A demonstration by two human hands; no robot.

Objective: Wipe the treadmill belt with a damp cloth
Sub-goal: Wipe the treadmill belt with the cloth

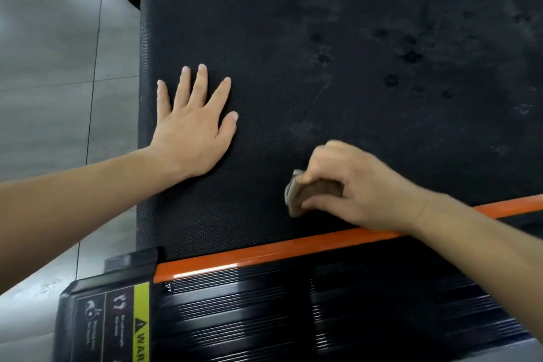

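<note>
1. Black textured treadmill belt (323,53): fills most of the view; its surface carries pale dusty smears and darker round spots, densest toward the upper right.
2. Left hand (192,129): lies flat, palm down, on the belt near its left edge, fingers straight and spread apart, holding nothing.
3. Right hand (349,188): fingers and thumb curled around a small folded grey-brown cloth (305,192), pressing it against the belt in the lower middle area, near the orange rail. The hand is slightly blurred.
4. Cloth: only its left end and a strip between thumb and fingers show; the rest is hidden under the hand. Whether it is damp cannot be told.
5. Orange metal side rail (264,253): runs along the near edge of the belt, rising to the right, and passes under the right forearm.
6. Black ribbed side deck (293,311): lies on the near side of the rail; a yellow-and-black warning label (141,323) sits on its left end cap.
7. Grey tiled floor (53,53): lies to the left of the treadmill.
</note>
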